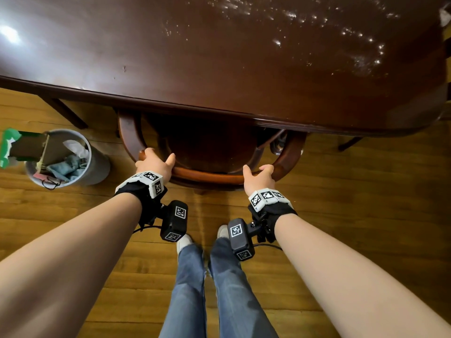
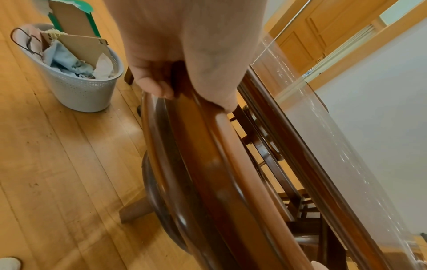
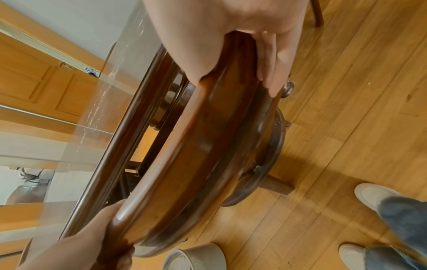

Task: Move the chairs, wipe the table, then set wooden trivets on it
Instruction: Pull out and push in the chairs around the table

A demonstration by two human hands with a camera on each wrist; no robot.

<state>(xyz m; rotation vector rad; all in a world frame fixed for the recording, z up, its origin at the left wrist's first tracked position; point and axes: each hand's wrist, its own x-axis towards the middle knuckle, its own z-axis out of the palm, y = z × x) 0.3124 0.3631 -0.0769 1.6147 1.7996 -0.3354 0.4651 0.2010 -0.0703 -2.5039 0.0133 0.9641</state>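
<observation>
A dark wooden chair point(image 1: 212, 175) with a curved back rail is tucked under the near edge of the glossy brown table point(image 1: 219, 57). My left hand point(image 1: 153, 163) grips the left end of the rail point(image 2: 208, 146), fingers curled beneath it and thumb on top. My right hand point(image 1: 258, 178) grips the rail point(image 3: 184, 155) further right, fingers wrapped around its outer side. The chair's seat is mostly hidden under the table. White specks are scattered over the tabletop's right part. No trivets are in view.
A grey perforated waste basket point(image 1: 73, 164) full of cardboard, paper and blue cloth stands on the wooden floor left of the chair. Another chair's legs point(image 1: 66, 113) show under the table at left. My feet point(image 1: 185, 242) stand just behind the chair.
</observation>
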